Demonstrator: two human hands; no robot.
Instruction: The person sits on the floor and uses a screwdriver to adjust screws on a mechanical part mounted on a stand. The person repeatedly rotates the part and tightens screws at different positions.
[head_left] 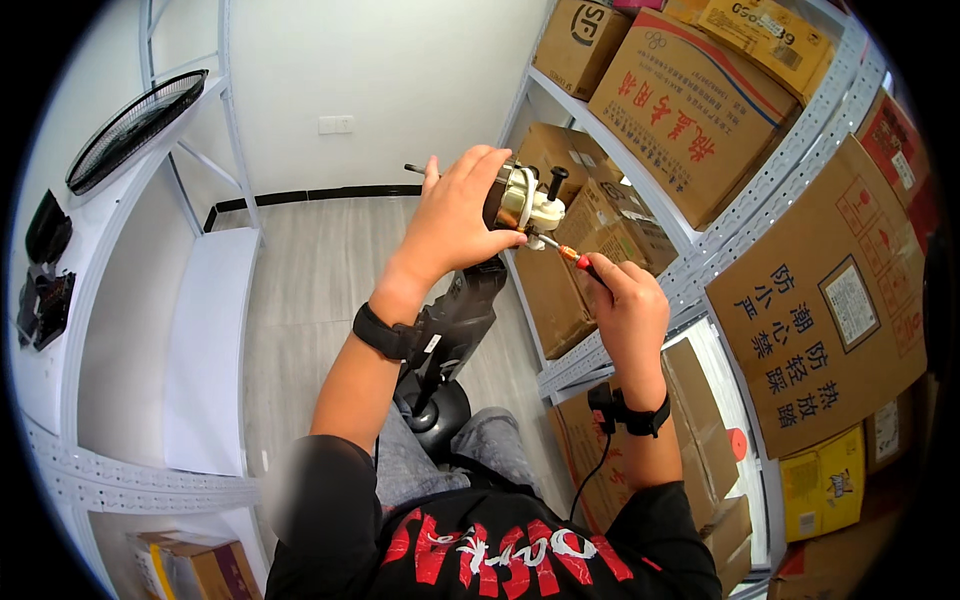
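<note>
My left hand (445,215) is wrapped round a fan motor (513,198) with a metal body and a cream plastic gear housing. A thin shaft (414,168) sticks out past the hand on the left, and a black knob (558,178) stands up from the housing. In my right hand (634,305) is a screwdriver (584,262) with a red and black handle. Its tip reaches the lower side of the housing; whether it sits in a screw is too small to tell. Below the motor, a black fan stand (455,320) rises from a round base (437,412) between my legs.
On the left shelf (185,125) lie a round black fan grille (140,130) and several black plastic parts (50,305). Metal racks with cardboard boxes (690,110) stand close on my right. One large carton (830,300) juts out near my right arm. A cable (590,475) hangs from my right wristband.
</note>
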